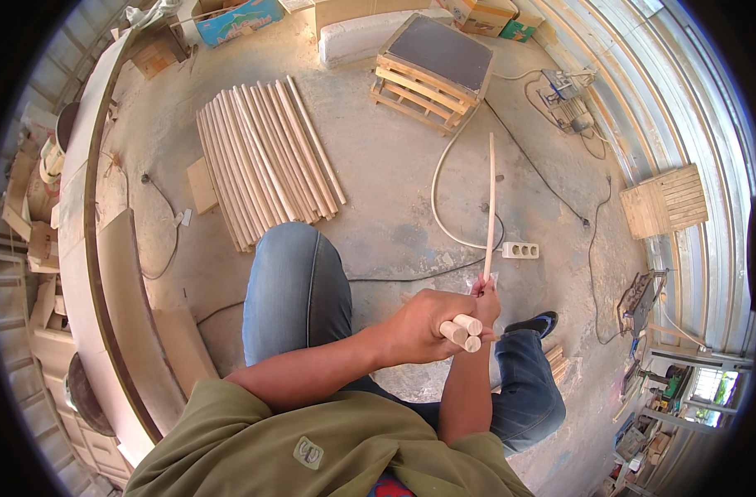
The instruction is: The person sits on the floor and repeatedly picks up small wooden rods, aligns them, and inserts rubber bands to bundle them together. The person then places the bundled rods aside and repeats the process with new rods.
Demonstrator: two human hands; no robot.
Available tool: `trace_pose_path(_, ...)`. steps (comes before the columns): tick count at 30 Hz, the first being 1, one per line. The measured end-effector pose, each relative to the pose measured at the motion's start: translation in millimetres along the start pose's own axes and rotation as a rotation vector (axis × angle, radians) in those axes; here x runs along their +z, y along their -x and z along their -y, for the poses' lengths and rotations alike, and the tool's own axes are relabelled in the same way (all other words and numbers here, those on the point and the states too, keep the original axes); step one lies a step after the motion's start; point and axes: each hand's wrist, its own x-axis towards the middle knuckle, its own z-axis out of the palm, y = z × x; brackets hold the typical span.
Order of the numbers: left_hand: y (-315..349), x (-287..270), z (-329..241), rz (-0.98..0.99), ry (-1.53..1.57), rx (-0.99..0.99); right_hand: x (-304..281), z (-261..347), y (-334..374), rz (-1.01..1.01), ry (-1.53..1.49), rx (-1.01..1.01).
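Note:
My left hand (428,321) is closed around several round wooden dowels (454,333), their cut ends facing up toward me. Just beyond it, my right hand (486,301) is closed on a long, pale wooden dowel (491,199) that reaches away over the floor. Whether this length belongs to the same bundle as the ends in my left hand is hidden behind the fingers. Ahead on the left, a row of similar long dowels (266,157) lies side by side, with one dowel (316,141) slightly apart at its right edge.
A white power strip (520,250) and cables lie right of centre. At the back stands a slatted wooden stand (432,70) with a dark top. A wooden crate (664,201) sits by the metal wall. Long boards (105,248) line the left side. My knees flank the work.

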Motion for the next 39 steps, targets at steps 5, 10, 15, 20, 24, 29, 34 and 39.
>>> trace_pose_path(5, -0.3, -19.0, 5.9, -0.081, -0.02, -0.062, 103.7, -6.5, -85.8, -0.236, 0.487, -0.162)
trace_pose_path(10, -12.4, -44.9, 5.7, -0.175, 0.001, -0.116, 230.4, -85.5, -81.7, 0.149, 1.318, -0.753)
trace_pose_path(15, -17.2, -69.3, 2.2, -0.253, 0.122, -0.267, 330.7, -172.8, -35.4, 0.746, 1.488, -0.289)
trace_pose_path(20, -15.2, -89.5, 12.4, -0.196, 0.144, -0.225, 369.4, -225.2, -7.6, 0.805, 1.64, -0.291)
trace_pose_path(24, -15.5, -99.7, 11.6, -0.214, 0.221, -0.378, 369.5, -247.4, -12.6, 0.734, 1.666, -0.501)
trace_pose_path(29, -15.7, -101.5, 21.4, -0.184, 0.196, -0.188, 363.0, -244.7, -39.2, 0.753, 1.701, -0.548)
trace_pose_path(34, -17.6, -88.3, 14.0, -0.2, 0.166, -0.229, 334.2, -143.8, -45.0, 0.632, 1.266, -0.596)
trace_pose_path(39, -14.4, -64.9, 7.3, -0.216, 0.112, -0.232, 290.3, 65.4, 23.3, 0.491, 0.526, -0.682)
